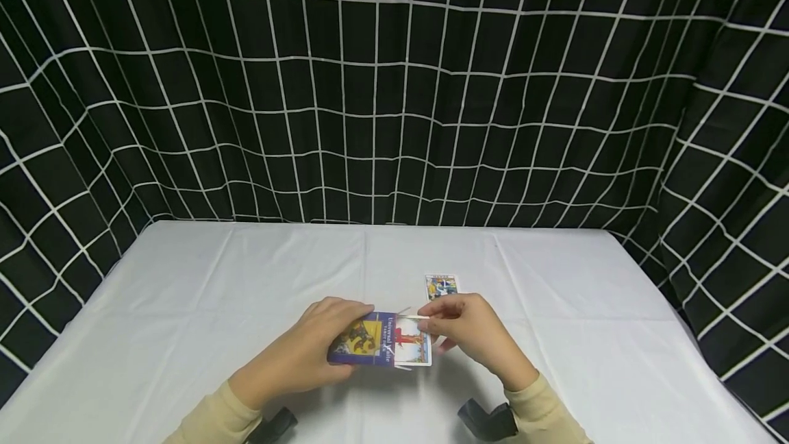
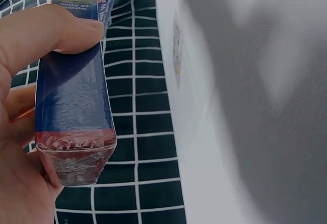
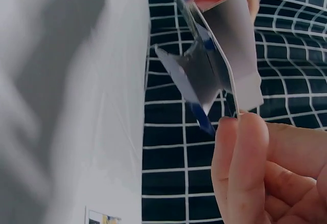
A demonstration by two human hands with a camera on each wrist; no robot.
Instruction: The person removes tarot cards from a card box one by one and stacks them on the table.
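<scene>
My left hand grips a blue tarot card box across its width, held above the table. In the left wrist view, the thumb presses on the narrow side of the box, whose wrapped end is red. A tarot card with a red figure sticks out of the box's right end. My right hand pinches that card at its outer edge between thumb and fingers. Seen from the right wrist, opened box flaps spread beside the card. How many cards the fingers hold, I cannot tell.
Another tarot card lies face up on the white tablecloth, just beyond my right hand and partly covered by it. Black cloth with a white grid hangs behind the table and along both sides. Dark wrist mounts sit under both wrists.
</scene>
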